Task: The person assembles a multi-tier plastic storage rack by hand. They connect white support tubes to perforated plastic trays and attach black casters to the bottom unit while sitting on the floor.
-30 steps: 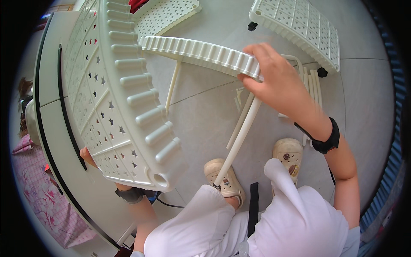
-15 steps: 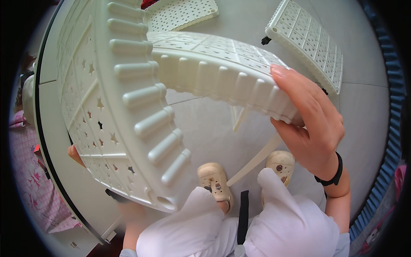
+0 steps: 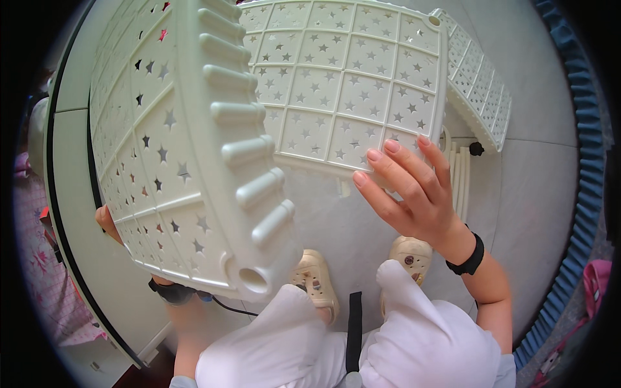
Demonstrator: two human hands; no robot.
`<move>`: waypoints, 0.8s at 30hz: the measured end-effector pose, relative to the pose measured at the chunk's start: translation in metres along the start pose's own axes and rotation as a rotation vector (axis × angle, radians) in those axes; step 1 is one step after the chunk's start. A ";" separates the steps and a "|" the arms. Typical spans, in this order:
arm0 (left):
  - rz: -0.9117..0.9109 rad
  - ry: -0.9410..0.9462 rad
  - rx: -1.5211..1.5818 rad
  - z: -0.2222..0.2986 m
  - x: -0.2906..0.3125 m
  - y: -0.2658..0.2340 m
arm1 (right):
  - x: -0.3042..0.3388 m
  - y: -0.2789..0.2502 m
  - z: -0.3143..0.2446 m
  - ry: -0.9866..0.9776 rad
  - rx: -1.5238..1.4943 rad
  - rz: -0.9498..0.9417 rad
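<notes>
A white plastic shelf panel (image 3: 149,187) with star-shaped cut-outs and a ribbed edge is held up on the left. My left hand (image 3: 108,223) is closed on its far side; only a bit of it shows past the edge, and the panel hides the rest. A second white star-patterned panel (image 3: 317,84) lies flat, face up, beyond it. My right hand (image 3: 414,194) is open at that panel's near right corner. Its fingers are spread and stretched over the edge; whether they touch or hover is hard to tell.
Another star panel (image 3: 485,90) lies at the far right, a black knob (image 3: 477,149) at its near end. White tubes (image 3: 460,174) lie on the floor beside it. A pale cabinet (image 3: 71,168) borders the left, a blue pleated curtain (image 3: 585,149) the right. Beige clogs (image 3: 314,278) are on my feet.
The second panel has gone from tilted in my right hand to lying flat, farther away. My right hand has loosened its grip and moved left and down. The left panel has shifted slightly right.
</notes>
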State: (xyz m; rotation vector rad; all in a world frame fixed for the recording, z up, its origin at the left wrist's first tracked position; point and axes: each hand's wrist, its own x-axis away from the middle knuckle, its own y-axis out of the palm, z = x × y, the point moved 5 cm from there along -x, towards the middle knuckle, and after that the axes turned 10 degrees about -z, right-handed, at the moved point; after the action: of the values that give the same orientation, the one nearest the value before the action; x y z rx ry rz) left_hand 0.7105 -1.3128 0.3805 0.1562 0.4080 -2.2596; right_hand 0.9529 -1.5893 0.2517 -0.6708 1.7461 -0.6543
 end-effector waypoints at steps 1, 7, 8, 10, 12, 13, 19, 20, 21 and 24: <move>-0.012 -0.007 0.011 0.000 -0.001 0.001 | 0.000 -0.003 0.001 -0.006 0.006 -0.002; -0.016 -0.474 0.595 -0.011 0.002 0.013 | 0.011 -0.031 0.034 0.151 -0.553 0.143; -0.016 -0.476 0.606 -0.016 0.003 0.013 | 0.015 -0.033 0.041 0.218 -0.559 0.180; -0.199 -0.529 0.692 -0.026 0.007 0.022 | 0.024 -0.034 0.051 0.301 -0.576 0.192; -0.230 -0.525 0.718 -0.027 0.008 0.033 | 0.027 -0.033 0.049 0.310 -0.657 0.148; -0.210 -0.519 0.725 -0.023 0.011 0.039 | 0.027 -0.032 0.046 0.320 -0.746 0.102; -0.173 -0.644 0.863 -0.066 0.040 0.073 | 0.001 -0.030 0.015 0.368 -1.133 -0.181; -0.190 -0.630 0.880 -0.069 0.035 0.071 | -0.010 -0.025 0.002 0.388 -1.247 -0.172; -0.215 -0.616 0.880 -0.067 0.026 0.071 | -0.022 -0.024 -0.005 0.400 -1.363 -0.166; -0.337 -0.628 0.874 -0.038 0.039 0.068 | -0.031 -0.037 -0.057 0.837 -1.275 -0.147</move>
State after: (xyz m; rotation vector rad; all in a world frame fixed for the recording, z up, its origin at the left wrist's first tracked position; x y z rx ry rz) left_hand 0.7350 -1.3691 0.3189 -0.1976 -0.9550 -2.5068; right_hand 0.9090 -1.5869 0.3120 -1.5244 2.8848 0.2708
